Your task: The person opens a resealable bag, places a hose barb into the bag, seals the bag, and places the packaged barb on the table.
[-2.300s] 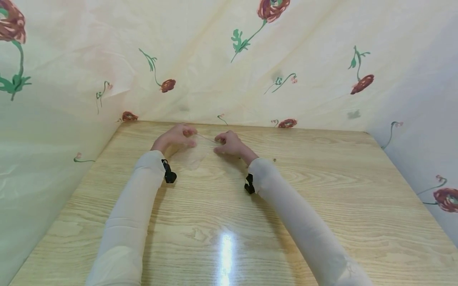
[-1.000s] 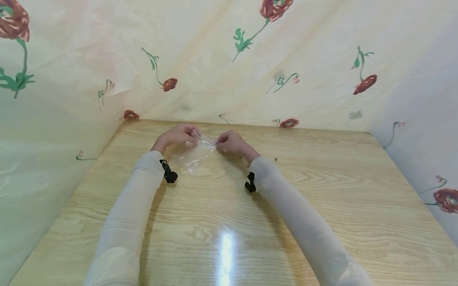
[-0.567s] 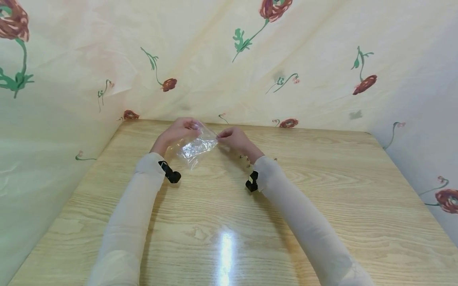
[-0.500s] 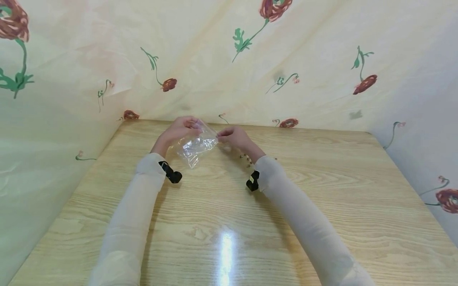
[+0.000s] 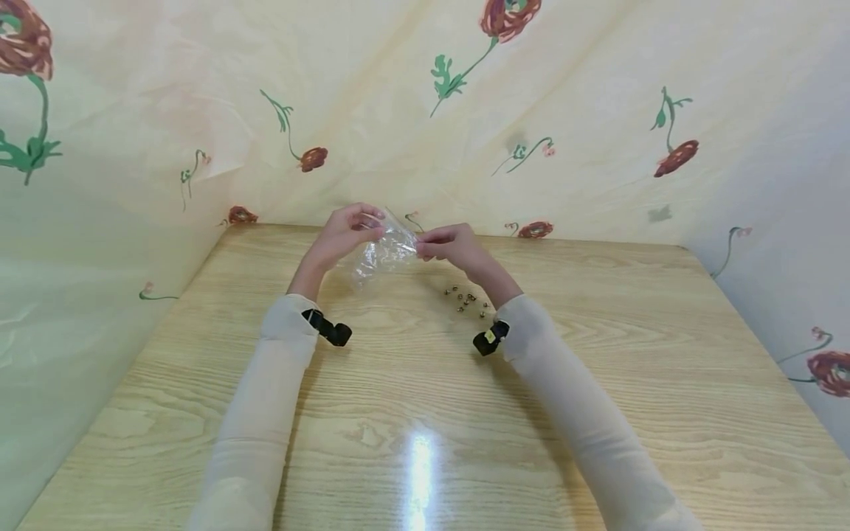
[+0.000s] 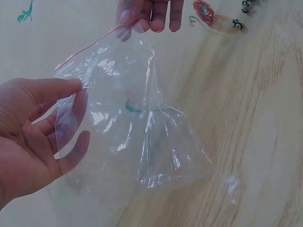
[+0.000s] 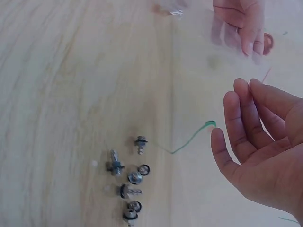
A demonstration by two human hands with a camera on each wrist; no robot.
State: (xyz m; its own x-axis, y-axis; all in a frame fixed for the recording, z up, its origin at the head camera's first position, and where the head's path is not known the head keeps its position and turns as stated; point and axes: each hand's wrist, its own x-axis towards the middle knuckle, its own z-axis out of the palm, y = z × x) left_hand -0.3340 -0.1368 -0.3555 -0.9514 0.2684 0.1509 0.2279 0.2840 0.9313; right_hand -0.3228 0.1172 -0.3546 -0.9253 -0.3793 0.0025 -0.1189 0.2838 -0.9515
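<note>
A clear zip-lock bag (image 5: 387,254) with a red line along its top edge hangs between both hands above the far part of the table. My left hand (image 5: 341,234) pinches it near the zip between thumb and forefinger; in the left wrist view, the other fingers show through the crumpled film (image 6: 113,118). At the opposite top corner, my right hand (image 5: 458,247) pinches the edge with thumb and fingertips. Nothing can be made out inside the bag. Several small metal screws with dark washers (image 7: 116,165) lie loose on the table, below the right wrist.
The wood-grain table (image 5: 398,383) ends at a flowered cloth (image 5: 372,96) behind the hands, and similar cloth hangs at both sides. Black wrist cameras (image 5: 339,334) are strapped over the sleeves. A bright glare lies on the table's near part.
Both hands have lifted the bag and carried it a little to the right and farther away. The right arm has uncovered more of the screws. The right fingers closed on the bag's edge earlier.
</note>
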